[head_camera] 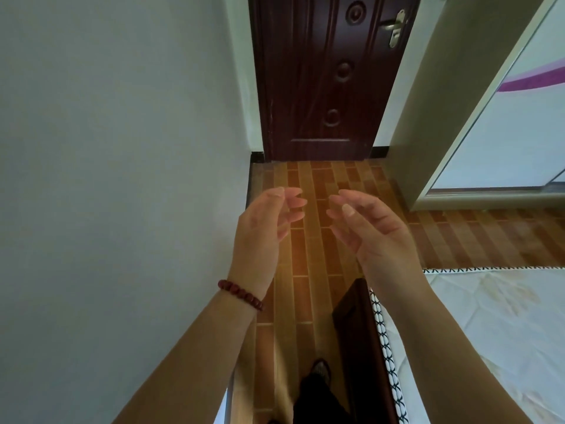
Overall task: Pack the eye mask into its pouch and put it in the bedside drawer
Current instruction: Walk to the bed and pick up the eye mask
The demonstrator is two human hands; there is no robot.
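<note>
Both hands raised mid-air, out in front, over a narrow strip of brown brick-pattern tiled floor (pixel 315 209). Left hand (pixel 263 228) spread loose, fingers curled a little, palm turned inward, holding nothing. String of dark red round beads (pixel 241 295) around the left wrist. Right hand (pixel 370 228) the mirror of it: fingers relaxed and apart, palm facing the left, nothing in its grasp. Fingertips of the two near each other but apart.

Straight ahead, shut dark brown carved wooden door (pixel 321 87) with round medallion reliefs and a silver metal lever handle (pixel 394 26). Plain pale grey wall (pixel 122 148) along the left side. On the right, pale sliding panel with a purple curved stripe (pixel 519 102). Lower right, white bedspread with black zigzag edging (pixel 489 316), beside a dark wooden bed frame (pixel 360 332). Below, a dark trouser leg and shoe (pixel 319 371) on the tiles.

No eye mask, pouch or bedside drawer anywhere in view. No readable writing, brand or label to call out.
</note>
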